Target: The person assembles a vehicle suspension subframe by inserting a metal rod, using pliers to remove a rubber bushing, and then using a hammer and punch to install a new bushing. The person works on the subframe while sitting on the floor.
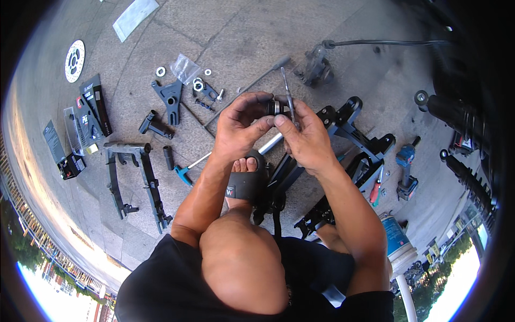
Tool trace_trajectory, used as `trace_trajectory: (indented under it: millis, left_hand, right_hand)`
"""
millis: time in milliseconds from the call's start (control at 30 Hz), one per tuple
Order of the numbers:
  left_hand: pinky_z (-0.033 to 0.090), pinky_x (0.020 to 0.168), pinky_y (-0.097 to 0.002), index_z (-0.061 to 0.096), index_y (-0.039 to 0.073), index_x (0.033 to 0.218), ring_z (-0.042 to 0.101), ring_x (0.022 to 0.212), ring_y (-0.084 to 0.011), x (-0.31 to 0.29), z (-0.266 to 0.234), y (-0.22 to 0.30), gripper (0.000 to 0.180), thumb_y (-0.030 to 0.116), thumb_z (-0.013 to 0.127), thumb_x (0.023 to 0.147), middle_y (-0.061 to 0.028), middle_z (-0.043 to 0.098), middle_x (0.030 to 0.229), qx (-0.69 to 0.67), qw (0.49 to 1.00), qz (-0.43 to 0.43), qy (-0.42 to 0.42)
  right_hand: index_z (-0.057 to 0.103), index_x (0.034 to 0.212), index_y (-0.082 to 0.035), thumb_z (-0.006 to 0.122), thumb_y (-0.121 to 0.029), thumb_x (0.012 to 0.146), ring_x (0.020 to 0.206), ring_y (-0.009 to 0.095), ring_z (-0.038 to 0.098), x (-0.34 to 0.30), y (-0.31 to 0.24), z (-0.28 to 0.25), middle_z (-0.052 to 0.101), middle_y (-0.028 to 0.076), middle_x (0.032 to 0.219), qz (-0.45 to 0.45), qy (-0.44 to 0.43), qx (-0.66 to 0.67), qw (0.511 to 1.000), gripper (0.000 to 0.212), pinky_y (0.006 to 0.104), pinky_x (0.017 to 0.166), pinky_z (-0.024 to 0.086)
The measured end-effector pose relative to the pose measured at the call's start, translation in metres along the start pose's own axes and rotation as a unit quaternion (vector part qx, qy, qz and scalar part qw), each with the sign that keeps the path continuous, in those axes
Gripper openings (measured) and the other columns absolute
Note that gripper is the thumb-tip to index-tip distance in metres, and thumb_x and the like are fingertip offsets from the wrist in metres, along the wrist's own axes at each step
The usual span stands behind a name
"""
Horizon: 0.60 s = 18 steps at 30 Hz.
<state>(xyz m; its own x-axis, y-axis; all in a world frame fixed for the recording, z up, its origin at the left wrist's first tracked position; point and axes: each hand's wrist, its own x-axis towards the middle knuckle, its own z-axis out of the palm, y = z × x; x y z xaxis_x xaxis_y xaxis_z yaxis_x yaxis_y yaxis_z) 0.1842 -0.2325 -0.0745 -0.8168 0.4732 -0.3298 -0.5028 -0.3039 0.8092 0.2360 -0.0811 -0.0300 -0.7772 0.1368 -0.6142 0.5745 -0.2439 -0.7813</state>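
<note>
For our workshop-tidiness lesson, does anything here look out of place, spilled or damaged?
No spill or damage stands out. Slightly odd: a silver bolt and a pale ring lie loose on the paving near a clear plastic bag, where they might get lost.

White lettering on black box (98,107); letter mark on sandal strap (245,185).

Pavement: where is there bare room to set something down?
Pavement is bare between disc and bracket, and between sheet and cable. It is crowded right of the right hand: black frame, drill, screwdriver.
</note>
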Motion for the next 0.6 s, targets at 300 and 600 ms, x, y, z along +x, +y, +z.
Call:
trace_trajectory:
  millis: [300, 600]
  left_hand:
    - [0.050, 0.093, -0.0316, 0.056, -0.005, 0.119, 0.062, 0.103, -0.0181, 0.011, 0.018, -0.012, 0.043, -0.001, 0.073, 0.080, -0.0124, 0.065, 0.111, 0.030, 0.989, -0.134, -0.057]
    - [0.051, 0.084, -0.0270, 0.054, -0.002, 0.115, 0.062, 0.092, -0.0131, 0.019, 0.061, -0.027, 0.039, 0.003, 0.073, 0.081, -0.0061, 0.064, 0.099, 0.083, 0.983, -0.116, -0.116]
  right_hand:
    - [0.059, 0.114, 0.000, 0.066, -0.012, 0.087, 0.088, 0.011, 0.060, -0.005, -0.002, -0.042, 0.066, 0.007, 0.098, 0.036, 0.026, -0.108, 0.993, 0.030, 0.0274, 0.076, 0.049]
    - [0.056, 0.117, -0.005, 0.053, -0.012, 0.093, 0.065, 0.009, 0.054, -0.099, 0.028, -0.144, 0.058, 0.002, 0.077, -0.006, 0.031, -0.349, 0.937, 0.025, 0.0265, 0.060, 0.046]
